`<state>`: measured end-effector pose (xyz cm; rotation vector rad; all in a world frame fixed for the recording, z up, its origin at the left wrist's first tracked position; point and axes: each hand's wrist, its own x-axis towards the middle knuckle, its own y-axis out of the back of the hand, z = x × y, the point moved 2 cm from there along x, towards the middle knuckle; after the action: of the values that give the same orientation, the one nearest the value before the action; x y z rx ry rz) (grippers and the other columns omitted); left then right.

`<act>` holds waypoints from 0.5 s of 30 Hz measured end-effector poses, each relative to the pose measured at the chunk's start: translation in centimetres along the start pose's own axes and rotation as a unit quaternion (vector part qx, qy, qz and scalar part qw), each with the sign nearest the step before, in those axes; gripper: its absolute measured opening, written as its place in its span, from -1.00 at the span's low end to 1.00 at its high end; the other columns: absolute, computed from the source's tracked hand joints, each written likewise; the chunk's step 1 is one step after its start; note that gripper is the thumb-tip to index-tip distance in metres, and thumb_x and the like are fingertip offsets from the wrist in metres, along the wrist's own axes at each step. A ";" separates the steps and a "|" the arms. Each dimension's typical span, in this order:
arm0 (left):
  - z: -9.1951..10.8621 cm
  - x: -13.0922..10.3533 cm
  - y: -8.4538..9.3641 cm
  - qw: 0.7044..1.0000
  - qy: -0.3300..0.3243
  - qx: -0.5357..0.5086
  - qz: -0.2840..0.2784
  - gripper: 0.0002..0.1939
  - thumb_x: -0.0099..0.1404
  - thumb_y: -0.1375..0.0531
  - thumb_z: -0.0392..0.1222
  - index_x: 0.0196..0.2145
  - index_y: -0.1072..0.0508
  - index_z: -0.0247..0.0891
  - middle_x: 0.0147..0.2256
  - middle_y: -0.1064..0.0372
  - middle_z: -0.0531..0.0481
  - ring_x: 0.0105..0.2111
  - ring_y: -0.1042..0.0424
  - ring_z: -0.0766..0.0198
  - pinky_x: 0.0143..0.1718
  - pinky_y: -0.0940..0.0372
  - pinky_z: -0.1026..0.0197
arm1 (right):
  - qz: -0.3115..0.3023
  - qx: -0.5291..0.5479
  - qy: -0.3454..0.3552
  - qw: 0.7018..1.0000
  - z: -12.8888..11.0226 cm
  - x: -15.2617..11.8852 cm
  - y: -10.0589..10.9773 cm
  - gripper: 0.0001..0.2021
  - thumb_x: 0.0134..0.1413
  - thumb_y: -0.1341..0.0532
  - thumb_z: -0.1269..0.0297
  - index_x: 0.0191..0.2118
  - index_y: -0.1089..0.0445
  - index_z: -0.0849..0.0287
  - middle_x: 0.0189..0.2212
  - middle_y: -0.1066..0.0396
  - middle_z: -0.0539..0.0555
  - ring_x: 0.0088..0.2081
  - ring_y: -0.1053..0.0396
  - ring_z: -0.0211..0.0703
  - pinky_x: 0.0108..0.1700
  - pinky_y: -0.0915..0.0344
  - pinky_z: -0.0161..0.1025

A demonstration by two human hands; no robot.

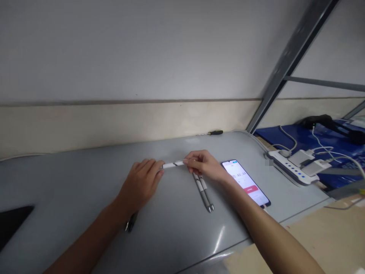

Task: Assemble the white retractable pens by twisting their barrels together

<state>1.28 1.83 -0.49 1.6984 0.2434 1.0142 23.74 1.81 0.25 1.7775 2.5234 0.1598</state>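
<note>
The person's L hand (142,182) and R hand (203,165) were both above the grey table (168,232), w/ one white pen (172,164) held btwn them. L hand gripped its L end btwn thumb & fingers, knuckles up; R hand pinched the other end w/ thumb & fingertips, the rest curled in. Pen lay nearly horiz. across the gap btwn the hands, R end a touch higher; dark marks showed on its white barrel near the R fingers.

Just below R hand, a pair of pens (203,192) lay side by side on the tabletop, white upper parts, grey lower parts, silver tips twd the person. Their top ends were hidden under R hand; can't tell if it touched them.

By L wrist, on the side twd R hand, a small black item (131,222) stuck out, mostly covered; can't tell what exactly. Well L of L hand: a black flat-looking thing (14,222), cut off by the edge of view.

Right of R wrist lay a phone (248,182), screen lit w/ digits & a red button, partly behind the R forearm. Beyond R hand, near the wall: a screwdriver (216,133), black/yellow handle. Farther R of R hand: a white power strip (292,167) w/ chargers (316,167) plugged in.
</note>
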 end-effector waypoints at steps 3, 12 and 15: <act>-0.2 -0.1 -0.2 1.000 0.002 0.003 0.014 -0.65 0.49 0.12 -0.20 -0.10 -0.43 -0.27 -0.36 -0.39 -0.05 -0.32 -0.34 0.14 -0.28 -0.14 0.11 | -0.011 -0.004 0.004 1.000 0.0 0.0 -0.1 -0.65 0.16 -0.21 0.00 -0.45 -0.37 0.20 -0.60 -0.28 -0.06 -0.65 -0.09 -0.40 -0.61 0.02 -0.36; 0.0 0.0 -0.1 0.998 -0.016 0.048 0.031 -0.70 0.47 0.09 -0.29 -0.23 -0.42 -0.30 -0.37 -0.35 -0.06 -0.33 -0.28 0.13 -0.31 -0.10 0.11 | -0.027 -0.085 -0.008 0.996 0.0 -0.2 -0.5 -0.49 0.25 -0.09 -0.09 -0.58 -0.30 0.20 -0.72 -0.09 -0.11 -0.68 0.00 -0.40 -0.60 0.07 -0.32; 0.1 0.0 0.0 0.999 -0.008 0.040 0.031 -0.71 0.46 0.09 -0.29 -0.26 -0.41 -0.30 -0.37 -0.33 -0.08 -0.33 -0.26 0.12 -0.31 -0.11 0.10 | -0.008 -0.116 -0.013 0.993 -0.1 -0.2 -0.5 -0.48 0.23 -0.11 -0.09 -0.59 -0.32 0.21 -0.71 -0.10 -0.11 -0.67 0.00 -0.41 -0.59 0.06 -0.33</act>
<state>1.38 1.80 -0.51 1.7951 0.2241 1.0482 23.33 1.44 0.24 1.6602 2.3866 0.4073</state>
